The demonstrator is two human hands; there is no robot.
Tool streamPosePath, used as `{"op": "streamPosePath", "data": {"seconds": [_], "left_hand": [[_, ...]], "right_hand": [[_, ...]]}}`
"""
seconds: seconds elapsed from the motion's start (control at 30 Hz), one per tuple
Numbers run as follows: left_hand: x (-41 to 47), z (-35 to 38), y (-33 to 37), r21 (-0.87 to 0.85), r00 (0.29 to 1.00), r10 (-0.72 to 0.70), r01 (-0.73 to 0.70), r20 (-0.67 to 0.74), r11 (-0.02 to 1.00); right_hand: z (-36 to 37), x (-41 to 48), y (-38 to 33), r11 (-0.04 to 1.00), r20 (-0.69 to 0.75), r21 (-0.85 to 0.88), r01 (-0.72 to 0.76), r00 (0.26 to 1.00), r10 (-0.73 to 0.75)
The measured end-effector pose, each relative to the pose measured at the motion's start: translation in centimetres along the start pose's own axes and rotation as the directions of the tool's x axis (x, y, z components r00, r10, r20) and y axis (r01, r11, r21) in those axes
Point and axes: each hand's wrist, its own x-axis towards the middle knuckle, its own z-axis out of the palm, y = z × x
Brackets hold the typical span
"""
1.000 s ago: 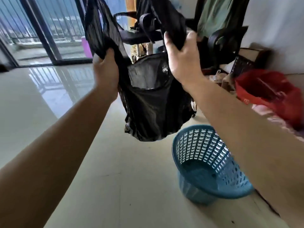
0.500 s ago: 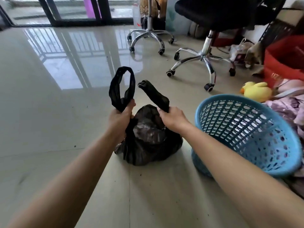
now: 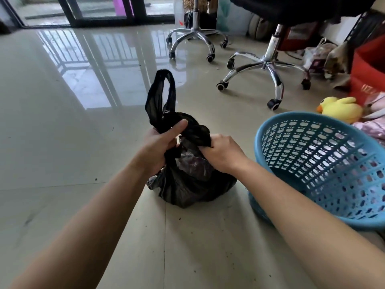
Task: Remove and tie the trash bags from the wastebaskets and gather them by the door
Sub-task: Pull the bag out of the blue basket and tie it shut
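A black trash bag [image 3: 187,188] sits on the tiled floor in front of me, partly filled. My left hand [image 3: 160,142] grips one handle, whose loop [image 3: 160,94] stands up above my fist, thumb pressed across it. My right hand [image 3: 223,153] clutches the other handle, bunched and crossed toward the left one over the bag's mouth. A blue perforated wastebasket [image 3: 320,163] stands tilted just right of the bag, with no liner in it.
Two office chairs on chrome wheeled bases [image 3: 266,65] stand beyond the bag. A yellow plush duck [image 3: 339,108], a red bin [image 3: 368,67] and cloth clutter lie at the right. Glass sliding doors [image 3: 100,9] run along the far left.
The bag came down from mid-air onto the floor beside the basket. Since then my hands have drawn the two handles together, the right one now crossed over toward the left.
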Motion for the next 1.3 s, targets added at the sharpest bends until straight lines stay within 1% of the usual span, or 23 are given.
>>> {"op": "streamPosePath", "data": {"seconds": [0.07, 0.13, 0.2, 0.3, 0.37, 0.43, 0.5, 0.57, 0.63, 0.7, 0.73, 0.8, 0.83, 0.9, 0.97, 1.0, 1.03, 1.07, 1.1, 1.13, 1.17, 1.23, 1.3], "left_hand": [[0.3, 0.0, 0.1, -0.023, 0.992, 0.018, -0.021, -0.123, 1.000], [0.6, -0.4, 0.5, -0.144, 0.967, -0.038, 0.002, -0.250, 0.990], [0.8, -1.1, 0.5, -0.192, 0.954, -0.071, 0.015, -0.291, 0.981], [0.6, -1.5, 0.3, -0.283, 0.971, -0.114, 0.051, -0.210, 0.958], [0.7, -1.7, 0.3, -0.465, 0.981, -0.128, 0.048, -0.143, 0.884], [1.0, -2.0, 0.3, -0.552, 0.990, -0.109, 0.040, -0.092, 0.833], [1.0, -2.2, 0.1, -0.461, 0.990, -0.140, 0.116, -0.018, 0.880], [0.8, -2.2, -0.2, -0.277, 0.973, -0.204, 0.226, 0.108, 0.934], [0.5, -2.3, -0.3, -0.054, 0.945, -0.241, 0.259, 0.222, 0.964], [0.0, -2.1, -0.5, 0.136, 0.915, -0.259, 0.227, 0.308, 0.964], [-0.3, -1.8, -0.6, 0.197, 0.908, -0.264, 0.207, 0.326, 0.958], [-0.7, -0.9, -0.7, 0.256, 0.917, -0.273, 0.200, 0.291, 0.946], [-0.7, -0.3, -0.8, 0.269, 0.928, -0.272, 0.203, 0.255, 0.942], [-0.8, 0.5, -0.6, 0.276, 0.948, -0.259, 0.202, 0.188, 0.940], [-0.7, 0.9, -0.3, 0.280, 0.951, -0.261, 0.208, 0.165, 0.937], [-0.7, 0.9, -0.2, 0.281, 0.948, -0.269, 0.215, 0.171, 0.935], [-0.7, 0.8, -0.1, 0.284, 0.944, -0.278, 0.221, 0.179, 0.933], [-0.8, 0.7, 0.1, 0.289, 0.940, -0.285, 0.224, 0.190, 0.931], [-0.9, 0.7, 0.2, 0.292, 0.935, -0.286, 0.220, 0.208, 0.931], [-1.0, 0.7, 0.3, 0.296, 0.931, -0.283, 0.210, 0.231, 0.932], [-1.0, 0.7, 0.4, 0.302, 0.926, -0.279, 0.199, 0.252, 0.932], [-1.0, 0.8, 0.5, 0.319, 0.919, -0.276, 0.182, 0.282, 0.930], [-1.1, 0.8, 0.6, 0.304, 0.912, -0.275, 0.180, 0.305, 0.936]], "right_hand": [[0.8, -0.4, 0.7, 0.996, -0.001, 0.001, 0.087, 0.996, -0.087], [1.6, -1.0, 1.9, 0.984, -0.030, 0.033, 0.178, 0.984, -0.177], [2.2, -1.6, 3.0, 0.974, -0.057, 0.063, 0.217, 0.975, -0.213], [2.1, -1.9, 3.7, 0.981, -0.148, 0.125, 0.150, 0.980, -0.132], [1.6, -1.9, 3.7, 0.967, -0.236, 0.241, 0.088, 0.971, -0.030], [1.2, -1.9, 3.5, 0.937, -0.295, 0.340, 0.082, 0.955, 0.024], [0.9, -1.9, 3.3, 0.934, -0.320, 0.335, 0.126, 0.947, -0.013], [0.5, -1.8, 3.2, 0.950, -0.284, 0.253, 0.183, 0.953, -0.108], [0.0, -1.6, 3.3, 0.963, -0.177, 0.161, 0.214, 0.967, -0.185], [-0.2, -1.4, 3.4, 0.970, -0.056, 0.007, 0.244, 0.968, -0.244], [-0.1, -1.4, 3.3, 0.959, -0.014, -0.092, 0.268, 0.963, -0.270], [0.2, -1.6, 3.1, 0.909, 0.024, -0.276, 0.313, 0.948, -0.319], [0.4, -1.8, 3.0, 0.890, 0.013, -0.328, 0.319, 0.943, -0.333], [0.7, -1.9, 3.2, 0.888, 0.003, -0.335, 0.315, 0.943, -0.334], [0.6, -1.7, 3.5, 0.949, 0.039, -0.200, 0.244, 0.970, -0.241], [0.3, -1.6, 3.4, 0.985, 0.078, -0.057, 0.165, 0.984, -0.161], [-0.3, -1.7, 3.0, 0.990, 0.140, 0.135, 0.039, 0.988, -0.058], [-0.9, -1.8, 2.4, 0.927, 0.222, 0.360, -0.105, 0.975, 0.024], [-1.4, -1.7, 2.0, 0.816, 0.284, 0.540, -0.208, 0.957, 0.056], [-2.2, -1.5, 1.6, 0.716, 0.290, 0.658, -0.235, 0.956, 0.047], [-3.0, -1.2, 1.1, 0.664, 0.250, 0.721, -0.199, 0.968, 0.019], [-4.2, -0.6, 0.1, 0.597, 0.134, 0.795, -0.106, 0.991, -0.003], [-5.0, 0.0, -1.0, 0.548, -0.003, 0.837, -0.009, 1.000, 0.020]]}}
